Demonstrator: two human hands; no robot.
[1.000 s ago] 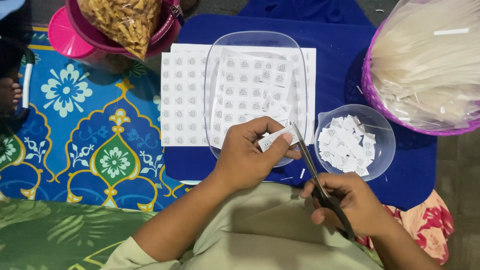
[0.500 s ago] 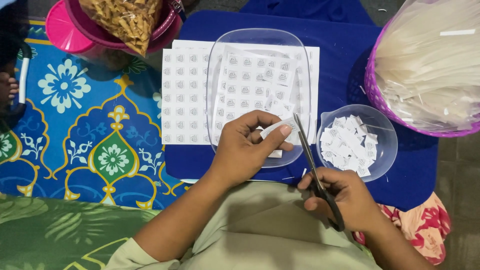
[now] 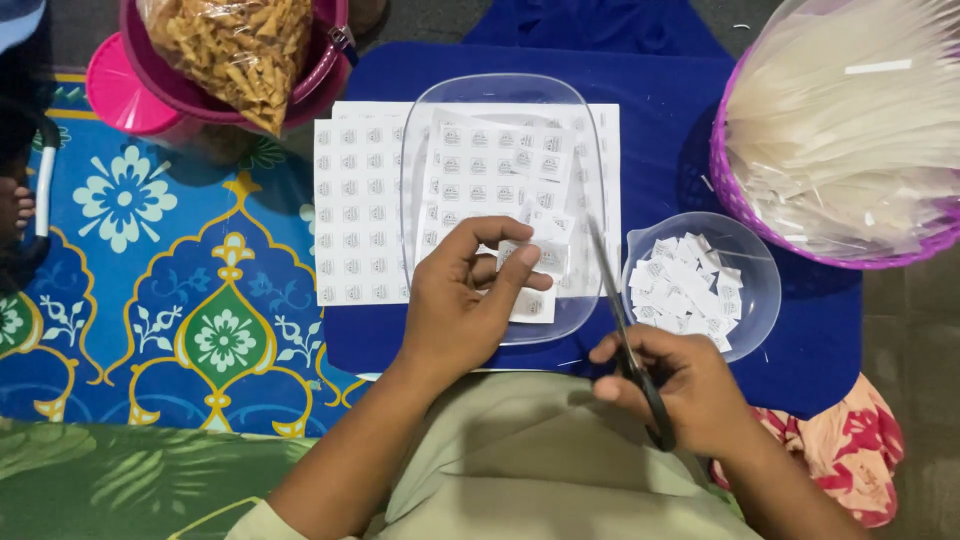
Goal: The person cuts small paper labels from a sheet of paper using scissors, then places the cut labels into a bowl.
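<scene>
I see my left hand (image 3: 462,300) pinching a paper strip (image 3: 535,262) over the clear tray (image 3: 590,200), my right hand (image 3: 680,390) gripping scissors (image 3: 628,345), blades nearly together, cut squares filling the small bowl (image 3: 755,300) beside

A dark blue board (image 3: 680,170) carries the work, resting on a patterned blue mat (image 3: 160,300). On it lie a printed label sheet (image 3: 355,210) at 11 o'clock, a clear tray (image 3: 500,95) at centre and a clear bowl of cut labels (image 3: 700,285) at 3 o'clock. A purple basket (image 3: 740,205) overlaps its 1 o'clock corner.
</scene>
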